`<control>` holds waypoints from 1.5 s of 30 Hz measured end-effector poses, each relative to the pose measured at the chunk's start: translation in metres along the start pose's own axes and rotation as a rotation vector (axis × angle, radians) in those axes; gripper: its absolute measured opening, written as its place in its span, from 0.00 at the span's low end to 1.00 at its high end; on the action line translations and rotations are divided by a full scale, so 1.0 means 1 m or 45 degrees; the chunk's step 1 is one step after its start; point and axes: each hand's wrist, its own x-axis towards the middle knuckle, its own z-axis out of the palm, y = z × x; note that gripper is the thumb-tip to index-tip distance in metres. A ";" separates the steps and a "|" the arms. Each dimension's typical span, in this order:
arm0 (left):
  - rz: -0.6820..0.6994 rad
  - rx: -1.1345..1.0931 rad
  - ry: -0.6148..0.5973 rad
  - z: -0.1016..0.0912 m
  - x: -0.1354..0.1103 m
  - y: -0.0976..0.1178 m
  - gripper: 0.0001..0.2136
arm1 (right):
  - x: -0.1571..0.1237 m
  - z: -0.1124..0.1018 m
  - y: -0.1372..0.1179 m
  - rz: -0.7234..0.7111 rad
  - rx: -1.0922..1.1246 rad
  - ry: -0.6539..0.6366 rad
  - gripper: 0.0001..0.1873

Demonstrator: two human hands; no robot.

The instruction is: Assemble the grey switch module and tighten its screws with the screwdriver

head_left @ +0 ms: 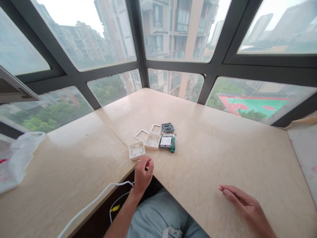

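My left hand (144,172) is at the table's inner edge, just in front of a white square mounting box (137,150). Its fingers are curled into a pinch; a tiny shiny bit shows by them, too small to name. Behind that box lies a second white mounting box (152,141), with a white frame (142,135) and another white frame (155,129). To their right are a socket insert with a white face (166,141), a dark grey insert (167,127) and a green-handled screwdriver (172,145). My right hand (244,203) rests on the table, fingers stretched out, holding nothing visible.
The beige tabletop (210,148) wraps around a corner with windows behind. A white cable (91,203) runs over the left inner edge, with a yellow tag (115,208) below. A clear plastic bag (22,158) lies at far left. My legs are under the gap.
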 end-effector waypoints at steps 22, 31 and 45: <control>-0.023 -0.301 -0.425 -0.085 0.006 -0.043 0.07 | -0.007 0.002 -0.003 0.162 -0.118 0.124 0.17; -0.081 -0.133 -0.204 -0.087 0.013 -0.052 0.07 | -0.006 -0.003 0.004 0.223 -0.144 0.062 0.21; -0.294 0.213 -0.030 -0.059 0.016 -0.096 0.44 | -0.006 -0.003 0.011 0.345 -0.140 0.088 0.24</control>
